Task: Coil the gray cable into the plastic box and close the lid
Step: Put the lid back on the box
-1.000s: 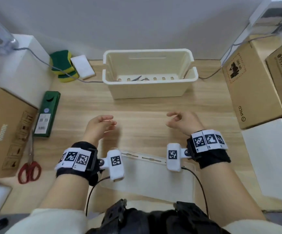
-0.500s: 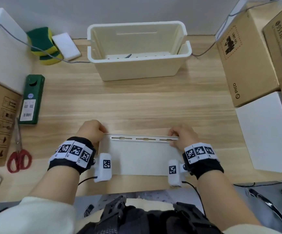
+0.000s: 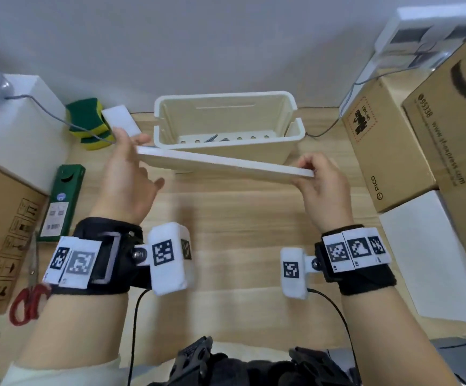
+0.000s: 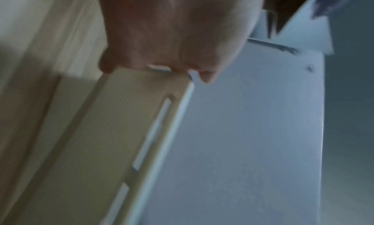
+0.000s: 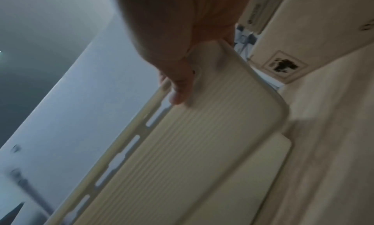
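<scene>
The cream plastic box (image 3: 227, 156) stands open at the back of the wooden table, with a bit of gray cable (image 3: 212, 138) showing inside near its floor. Both hands hold the white lid (image 3: 226, 163) in the air just in front of the box, seen nearly edge-on and slanting down to the right. My left hand (image 3: 127, 174) grips its left end, and my right hand (image 3: 321, 179) pinches its right end. The ribbed underside of the lid (image 5: 192, 140) with its row of slots shows in the right wrist view, and the lid (image 4: 105, 132) fills the lower left of the left wrist view.
Gray cable (image 3: 48, 112) runs from the left over a white block to the box, and more leaves on the right (image 3: 323, 132). Green-yellow sponges (image 3: 87, 121), a green box (image 3: 62, 201), red scissors (image 3: 28, 302) lie left. Cardboard boxes (image 3: 388, 151) crowd the right.
Both hands came back to the lid lying at the table's near edge, took hold of its two ends, and have lifted it up and forward towards the box.
</scene>
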